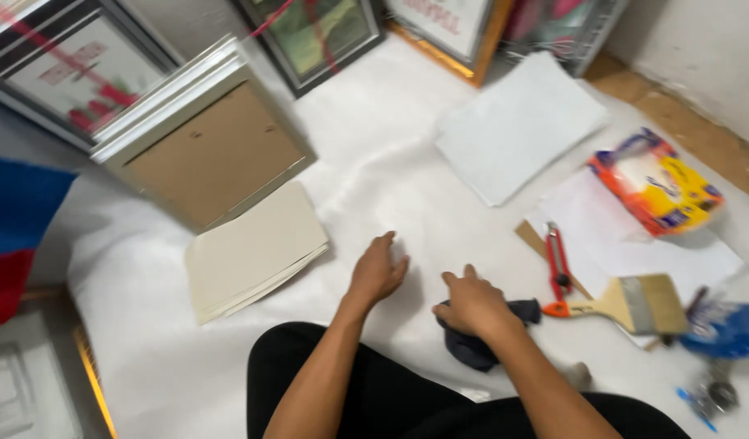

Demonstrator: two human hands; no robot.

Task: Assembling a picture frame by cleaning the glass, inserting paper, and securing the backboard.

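The left hand (377,272) lies flat, fingers spread, on the white sheet (391,187); the right hand (472,303) is clamped on a dark cloth (472,348) just beside it. Right of them — a paintbrush (627,305), a red cutter (557,262) and an orange-yellow packet (655,183).

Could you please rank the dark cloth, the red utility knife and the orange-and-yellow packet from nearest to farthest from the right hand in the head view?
1. Dark cloth, under the right hand.
2. Red utility knife, just to its right.
3. Orange-and-yellow packet, far right, beyond the knife.
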